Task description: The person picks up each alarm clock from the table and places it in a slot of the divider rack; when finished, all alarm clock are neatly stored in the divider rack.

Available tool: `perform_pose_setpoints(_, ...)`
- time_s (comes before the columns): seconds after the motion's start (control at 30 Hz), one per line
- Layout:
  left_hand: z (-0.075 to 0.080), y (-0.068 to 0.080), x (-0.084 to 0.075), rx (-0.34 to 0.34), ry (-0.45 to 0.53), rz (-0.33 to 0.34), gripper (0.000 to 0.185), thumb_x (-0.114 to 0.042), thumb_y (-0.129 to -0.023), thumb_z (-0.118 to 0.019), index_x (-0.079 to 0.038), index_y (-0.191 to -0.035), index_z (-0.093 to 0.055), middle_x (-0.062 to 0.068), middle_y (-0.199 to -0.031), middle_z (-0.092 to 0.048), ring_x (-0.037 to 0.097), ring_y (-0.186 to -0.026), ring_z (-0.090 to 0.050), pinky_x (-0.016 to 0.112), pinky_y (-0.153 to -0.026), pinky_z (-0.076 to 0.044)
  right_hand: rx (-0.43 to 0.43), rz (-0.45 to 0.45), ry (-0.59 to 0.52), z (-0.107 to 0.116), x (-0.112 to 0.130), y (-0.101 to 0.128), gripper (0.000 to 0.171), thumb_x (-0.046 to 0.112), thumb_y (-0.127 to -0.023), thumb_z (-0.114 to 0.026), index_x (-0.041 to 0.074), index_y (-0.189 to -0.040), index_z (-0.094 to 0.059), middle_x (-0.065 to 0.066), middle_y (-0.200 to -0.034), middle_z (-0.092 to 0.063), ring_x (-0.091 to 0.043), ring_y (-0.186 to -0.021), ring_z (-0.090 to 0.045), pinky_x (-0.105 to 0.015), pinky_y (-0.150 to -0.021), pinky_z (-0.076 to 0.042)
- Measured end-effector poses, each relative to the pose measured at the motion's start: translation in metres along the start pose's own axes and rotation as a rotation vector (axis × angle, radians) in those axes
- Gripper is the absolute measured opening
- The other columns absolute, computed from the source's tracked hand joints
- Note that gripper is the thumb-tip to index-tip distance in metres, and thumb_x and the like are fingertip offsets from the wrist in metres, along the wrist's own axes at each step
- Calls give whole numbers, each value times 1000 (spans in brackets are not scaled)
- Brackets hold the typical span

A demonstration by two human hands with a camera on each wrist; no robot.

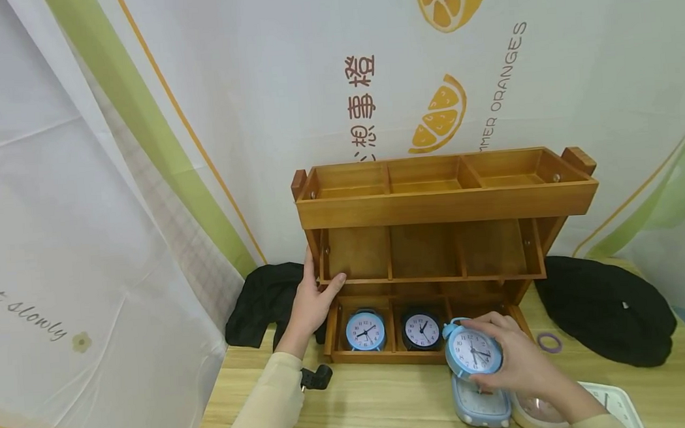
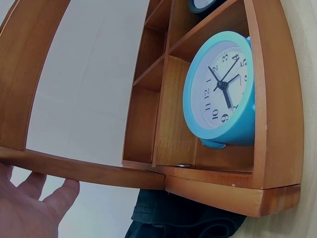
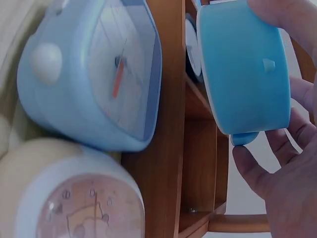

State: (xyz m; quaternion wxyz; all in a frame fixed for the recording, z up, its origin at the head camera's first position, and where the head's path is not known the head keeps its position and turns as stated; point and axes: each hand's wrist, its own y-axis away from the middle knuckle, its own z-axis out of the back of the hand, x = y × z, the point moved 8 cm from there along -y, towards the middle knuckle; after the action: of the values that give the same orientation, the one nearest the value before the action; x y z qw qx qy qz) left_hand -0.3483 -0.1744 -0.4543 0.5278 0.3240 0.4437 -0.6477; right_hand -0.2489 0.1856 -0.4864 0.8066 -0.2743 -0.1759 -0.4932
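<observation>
My right hand [image 1: 512, 347] grips a blue round alarm clock [image 1: 474, 352], fingers and thumb around its rim. The clock hangs tilted at the front right of a tiered wooden box [image 1: 448, 206], overlapping its bottom right compartment in the head view. My left hand [image 1: 315, 301] rests against the box's left side, thumb at the middle tier's front corner; its fingertips touch a wooden side strut [image 2: 99, 171]. In the bottom tier, another blue round clock [image 1: 365, 330] lies in the left compartment and a black clock [image 1: 421, 331] in the middle one, both face up.
In front of the box lie a pale blue squarish clock [image 1: 482, 405], a cream rounded clock [image 3: 74, 193] and a white item [image 1: 616, 403]. Black cloth [image 1: 260, 304] is at the left; a black soft item [image 1: 604, 312] and a purple ring [image 1: 549, 343] are at the right. A printed curtain hangs behind.
</observation>
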Motion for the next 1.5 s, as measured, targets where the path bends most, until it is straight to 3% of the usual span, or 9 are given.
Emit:
perform_pose_setpoints(0.3, -2, -1, -2, -1, 1, -4, 101, -44, -102, -69, -38, -167, 7, 5, -173, -17, 37, -152, -35, 61, -112, -42, -44, 37, 47, 15, -19, -7, 89, 40, -63, -103, 14, -140, -67, 4, -123, -61, -20, -112, -51, -48, -84, -53)
perform_pose_setpoints(0.43, 0, 1, 0, -7, -11, 10, 101, -44, -102, -69, -34, -168, 6, 6, -174, -16, 37, -152, -34, 61, -112, -42, -23, 32, 43, 16, -30, -11, 88, 41, -65, -101, 14, -141, -66, 2, -123, -61, -23, -111, -52, -50, -83, -52)
perform_pose_setpoints(0.77, 2, 2, 0, -7, -8, 18, 101, -42, -102, -69, -35, -168, 7, 6, -174, -16, 36, -153, -33, 61, -113, -41, -66, 97, 76, 11, -48, -22, 88, 34, -62, -101, 6, -138, -66, -11, -125, -62, -31, -109, -55, -53, -82, -51)
perform_pose_setpoints(1.0, 0, 0, -1, 0, 9, -5, 101, -39, -102, -69, -38, -167, 7, 4, -173, -17, 36, -152, -35, 61, -112, -42, -44, 84, 60, 10, -56, -28, 86, 29, -61, -101, 3, -135, -67, -20, -127, -62, -39, -109, -57, -58, -83, -52)
perform_pose_setpoints(1.5, 0, 1, -3, 5, 8, -13, 100, -38, -103, -69, -37, -168, 7, 4, -173, -17, 35, -151, -36, 61, -111, -43, 47, 25, 90, -4, -76, -30, 82, 33, -67, -99, 3, -136, -67, -21, -130, -61, -42, -113, -57, -59, -87, -50)
